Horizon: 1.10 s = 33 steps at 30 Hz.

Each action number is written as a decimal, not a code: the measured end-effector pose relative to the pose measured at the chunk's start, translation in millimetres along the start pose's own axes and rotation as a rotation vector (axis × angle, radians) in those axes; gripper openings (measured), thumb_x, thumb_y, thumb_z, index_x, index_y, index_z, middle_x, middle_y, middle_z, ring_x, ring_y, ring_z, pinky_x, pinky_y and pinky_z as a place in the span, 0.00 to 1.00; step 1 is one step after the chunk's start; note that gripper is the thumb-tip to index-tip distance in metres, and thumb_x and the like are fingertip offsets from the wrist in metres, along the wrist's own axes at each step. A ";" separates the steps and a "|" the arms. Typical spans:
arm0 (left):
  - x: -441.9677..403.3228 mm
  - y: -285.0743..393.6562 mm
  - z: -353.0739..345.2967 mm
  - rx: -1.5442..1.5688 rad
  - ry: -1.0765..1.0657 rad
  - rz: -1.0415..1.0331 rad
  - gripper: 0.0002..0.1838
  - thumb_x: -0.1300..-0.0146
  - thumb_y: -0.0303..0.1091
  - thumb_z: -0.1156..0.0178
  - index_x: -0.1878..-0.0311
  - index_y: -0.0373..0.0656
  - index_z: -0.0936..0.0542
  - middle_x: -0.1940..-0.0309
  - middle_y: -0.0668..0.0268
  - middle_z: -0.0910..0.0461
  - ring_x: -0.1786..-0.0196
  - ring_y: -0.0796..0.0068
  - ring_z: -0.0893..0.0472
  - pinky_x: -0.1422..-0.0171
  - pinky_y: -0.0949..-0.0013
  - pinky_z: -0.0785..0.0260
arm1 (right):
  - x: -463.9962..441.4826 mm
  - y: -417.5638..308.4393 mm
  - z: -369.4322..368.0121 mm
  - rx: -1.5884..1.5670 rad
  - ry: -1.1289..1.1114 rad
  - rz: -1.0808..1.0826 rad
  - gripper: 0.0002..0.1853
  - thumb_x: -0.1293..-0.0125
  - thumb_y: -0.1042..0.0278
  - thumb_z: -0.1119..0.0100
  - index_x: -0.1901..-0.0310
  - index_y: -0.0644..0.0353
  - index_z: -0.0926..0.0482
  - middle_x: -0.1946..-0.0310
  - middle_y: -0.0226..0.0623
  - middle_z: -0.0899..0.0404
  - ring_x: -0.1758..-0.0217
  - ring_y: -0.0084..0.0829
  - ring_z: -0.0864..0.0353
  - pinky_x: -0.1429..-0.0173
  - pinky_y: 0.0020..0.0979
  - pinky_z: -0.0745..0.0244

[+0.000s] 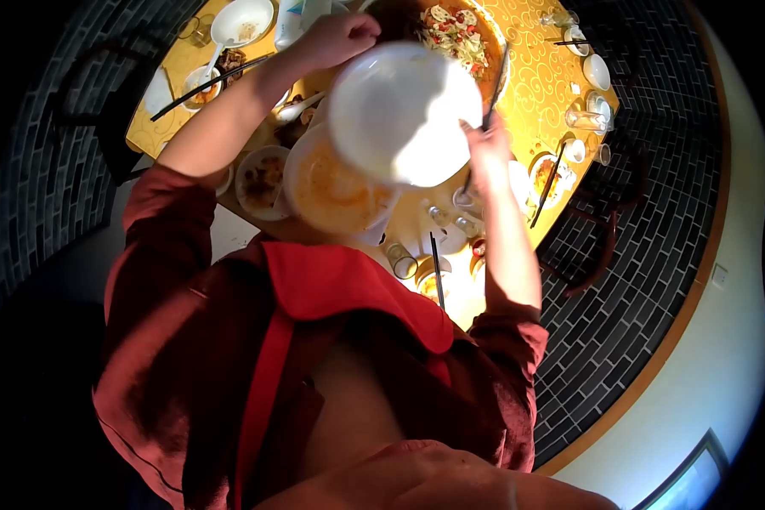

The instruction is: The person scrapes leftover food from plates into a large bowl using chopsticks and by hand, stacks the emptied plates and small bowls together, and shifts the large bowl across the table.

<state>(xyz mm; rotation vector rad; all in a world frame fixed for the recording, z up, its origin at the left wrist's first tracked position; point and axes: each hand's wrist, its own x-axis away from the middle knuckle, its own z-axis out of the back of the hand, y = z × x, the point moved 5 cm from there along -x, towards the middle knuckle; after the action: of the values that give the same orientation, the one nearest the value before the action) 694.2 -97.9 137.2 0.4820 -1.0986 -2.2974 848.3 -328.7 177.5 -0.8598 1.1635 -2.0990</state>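
My right hand (pixel 487 153) grips the right edge of a tilted white plate (pixel 391 110), which hangs over the table. A dark stick, which looks like chopsticks (pixel 495 89), runs through the same hand. My left hand (pixel 347 39) is raised beyond the plate, its fingers curled; whether it holds anything I cannot make out. Below the white plate is a plate with orange sauce residue (pixel 327 183). A large bowl (pixel 503 64) with red broth and pale chopped food (pixel 455 38) stands at the back, partly hidden by the plate.
Used dishes crowd the yellow patterned table (pixel 540 76). A bowl with dark scraps (pixel 263 180) is at left, near a white ladle (pixel 227 34). Glasses (pixel 401 260) stand near the front edge, more (pixel 586 119) at right. A chair (pixel 599 251) stands by the right side.
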 end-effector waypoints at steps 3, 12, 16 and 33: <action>18.1 -6.7 8.1 0.023 -0.072 0.033 0.11 0.43 0.35 0.43 0.58 0.41 0.24 0.70 0.69 0.24 0.67 0.79 0.25 0.59 0.75 0.33 | 25.0 52.9 -46.4 -0.079 -0.208 -0.112 0.15 0.42 0.75 0.44 0.52 0.65 0.32 0.64 0.34 0.24 0.61 0.22 0.28 0.55 0.23 0.32; 12.3 -4.8 2.8 0.092 -0.084 0.038 0.12 0.42 0.36 0.43 0.58 0.40 0.24 0.71 0.69 0.25 0.67 0.80 0.26 0.59 0.76 0.33 | 43.7 100.2 -73.8 0.052 -0.360 0.063 0.11 0.47 0.70 0.41 0.63 0.61 0.30 0.75 0.34 0.29 0.72 0.24 0.31 0.66 0.26 0.33; 14.1 8.3 -3.2 0.034 -0.133 -0.040 0.13 0.41 0.37 0.44 0.56 0.42 0.24 0.69 0.69 0.23 0.67 0.81 0.26 0.61 0.76 0.32 | 45.8 95.0 -67.8 0.322 -0.281 0.050 0.13 0.48 0.65 0.38 0.65 0.58 0.30 0.78 0.40 0.30 0.75 0.36 0.29 0.67 0.32 0.33; 54.3 12.4 0.4 0.182 -0.095 -0.005 0.12 0.40 0.33 0.44 0.55 0.39 0.24 0.68 0.70 0.24 0.71 0.86 0.28 0.70 0.83 0.35 | -19.2 87.5 -57.7 -0.169 -0.135 0.092 0.13 0.41 0.68 0.46 0.55 0.63 0.26 0.69 0.35 0.22 0.73 0.22 0.25 0.71 0.24 0.31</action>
<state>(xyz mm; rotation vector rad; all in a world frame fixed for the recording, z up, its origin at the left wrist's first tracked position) 655.1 -137.2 142.8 0.4484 -1.3628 -2.2556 831.8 -324.9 72.3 -0.9897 1.2958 -1.8590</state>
